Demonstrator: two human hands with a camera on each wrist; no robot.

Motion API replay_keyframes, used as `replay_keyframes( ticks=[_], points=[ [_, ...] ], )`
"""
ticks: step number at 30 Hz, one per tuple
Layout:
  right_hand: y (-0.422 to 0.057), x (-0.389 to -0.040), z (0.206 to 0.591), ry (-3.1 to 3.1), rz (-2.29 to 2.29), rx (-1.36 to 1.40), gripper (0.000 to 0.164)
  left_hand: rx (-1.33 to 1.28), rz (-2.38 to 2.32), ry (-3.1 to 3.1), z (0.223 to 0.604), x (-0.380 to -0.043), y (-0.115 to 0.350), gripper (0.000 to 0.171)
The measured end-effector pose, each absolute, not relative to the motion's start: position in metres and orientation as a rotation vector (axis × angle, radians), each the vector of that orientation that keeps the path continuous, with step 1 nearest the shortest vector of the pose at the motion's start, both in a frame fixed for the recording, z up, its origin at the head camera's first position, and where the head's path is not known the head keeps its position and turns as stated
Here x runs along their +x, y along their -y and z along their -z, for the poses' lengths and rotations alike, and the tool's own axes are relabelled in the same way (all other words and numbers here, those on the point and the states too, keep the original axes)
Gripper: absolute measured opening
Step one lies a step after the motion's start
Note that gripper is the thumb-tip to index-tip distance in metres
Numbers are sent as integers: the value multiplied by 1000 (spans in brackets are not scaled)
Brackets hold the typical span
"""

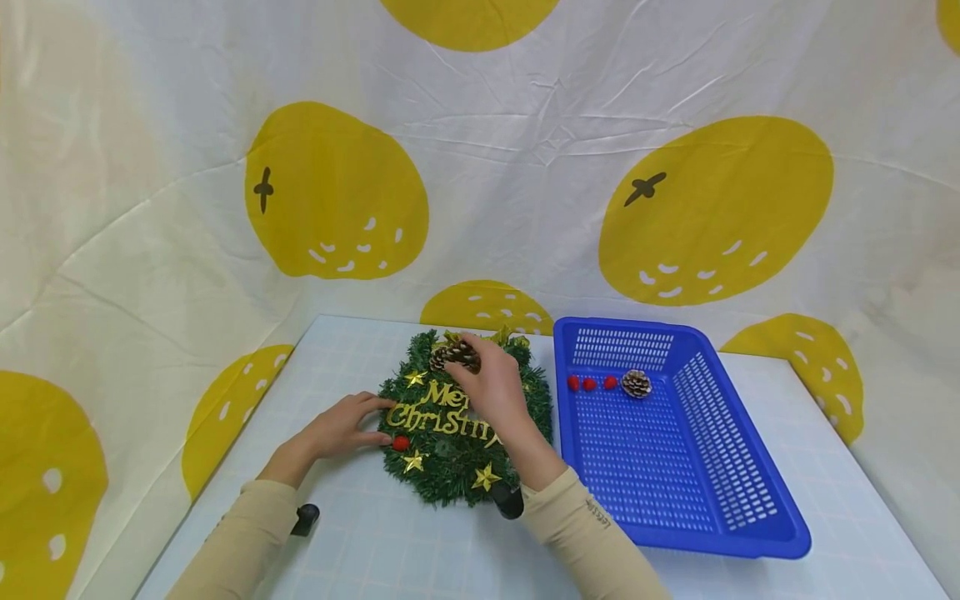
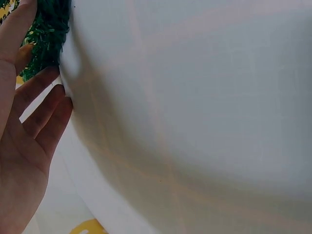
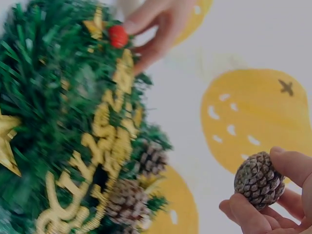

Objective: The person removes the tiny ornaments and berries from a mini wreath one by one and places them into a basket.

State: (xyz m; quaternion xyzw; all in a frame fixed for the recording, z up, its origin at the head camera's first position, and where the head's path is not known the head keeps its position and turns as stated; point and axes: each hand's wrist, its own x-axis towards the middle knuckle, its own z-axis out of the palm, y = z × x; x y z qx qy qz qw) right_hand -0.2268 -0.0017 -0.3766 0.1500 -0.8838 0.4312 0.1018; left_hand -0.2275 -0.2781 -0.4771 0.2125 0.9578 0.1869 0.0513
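A green tinsel wreath point(image 1: 450, 467) with gold "Merry Christmas" lettering point(image 1: 431, 419) and gold stars point(image 1: 486, 477) lies on the table. My right hand point(image 1: 491, 387) pinches a brown pine cone point(image 3: 261, 180) between thumb and fingers over the wreath's upper part. Other pine cones point(image 3: 126, 201) sit in the greenery at that end. My left hand point(image 1: 348, 425) rests against the wreath's left edge, fingers spread and fairly straight. Its thumb lies close to a red ball point(image 3: 118, 36) on the wreath.
To the right of the wreath stands a blue plastic basket point(image 1: 750, 467). Inside, near its far end, lie three small red balls point(image 1: 589, 384) and a pine cone point(image 1: 637, 383). A white cloth point(image 1: 525, 208) with yellow fruit prints hangs behind the table point(image 1: 375, 542).
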Motion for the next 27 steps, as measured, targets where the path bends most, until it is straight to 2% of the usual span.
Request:
replay_keyframes(
  ticks=[16,27],
  points=[
    [-35,-241,334,2562,-1288,369,52,651,-557,-2908,477,-228,277,62],
    [-79,-270,339,2602,-1307,271,52,644,-561,-2900,479,-228,279,64]
  ],
)
